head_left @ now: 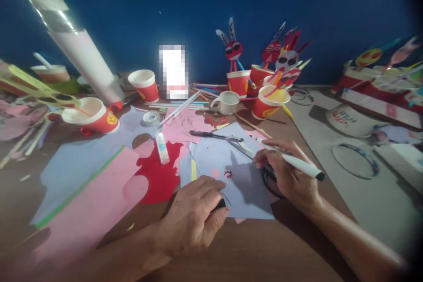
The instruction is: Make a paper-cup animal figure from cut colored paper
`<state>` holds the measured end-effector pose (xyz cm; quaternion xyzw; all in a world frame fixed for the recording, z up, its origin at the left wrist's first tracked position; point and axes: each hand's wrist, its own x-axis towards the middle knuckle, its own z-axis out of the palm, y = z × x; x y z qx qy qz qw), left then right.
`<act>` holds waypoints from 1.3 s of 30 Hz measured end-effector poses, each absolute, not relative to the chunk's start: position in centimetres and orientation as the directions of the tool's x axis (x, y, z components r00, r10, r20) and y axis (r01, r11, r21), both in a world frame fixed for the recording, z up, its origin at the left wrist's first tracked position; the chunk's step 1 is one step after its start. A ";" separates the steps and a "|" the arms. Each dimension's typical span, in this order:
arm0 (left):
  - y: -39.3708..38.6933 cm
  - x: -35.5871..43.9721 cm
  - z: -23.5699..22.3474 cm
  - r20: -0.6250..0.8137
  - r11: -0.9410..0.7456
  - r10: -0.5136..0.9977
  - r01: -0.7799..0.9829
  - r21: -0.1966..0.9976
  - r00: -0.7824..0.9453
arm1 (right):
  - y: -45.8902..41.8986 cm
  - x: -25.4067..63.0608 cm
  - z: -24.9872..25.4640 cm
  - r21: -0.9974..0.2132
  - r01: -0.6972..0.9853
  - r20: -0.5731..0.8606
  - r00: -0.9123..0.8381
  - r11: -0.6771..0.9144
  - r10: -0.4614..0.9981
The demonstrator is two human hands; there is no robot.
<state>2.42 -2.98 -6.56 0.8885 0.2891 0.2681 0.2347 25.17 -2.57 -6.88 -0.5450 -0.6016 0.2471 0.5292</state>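
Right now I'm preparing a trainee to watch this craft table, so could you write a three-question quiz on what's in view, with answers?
1. Which hand holds the white marker?
2. True or false: the mug stands upright.
3. What colour is the sheet under the small pink cut-out with black marks?
a) green
b) pale blue
c) dark red

Key: 1. the right hand; 2. true; 3. b

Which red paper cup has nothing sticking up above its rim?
The red paper cup just right of the slanting white cylinder; sticks or decorations rise from the other red cups.
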 end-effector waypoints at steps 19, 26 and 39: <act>-1.0 -0.4 -2.9 0.234 -0.679 0.718 0.586 0.442 0.655 | -2.4 26.7 -6.6 -0.837 0.444 0.425 0.156 0.321 0.892; -0.5 -1.2 -5.1 0.287 -0.797 0.594 0.501 0.338 0.752 | -2.8 26.0 -6.8 -0.795 0.539 0.412 0.146 0.277 0.899; -0.1 -1.4 -6.7 0.268 -0.846 0.475 0.351 0.401 0.838 | -3.3 19.6 -3.1 -0.812 0.569 0.188 0.050 0.127 0.981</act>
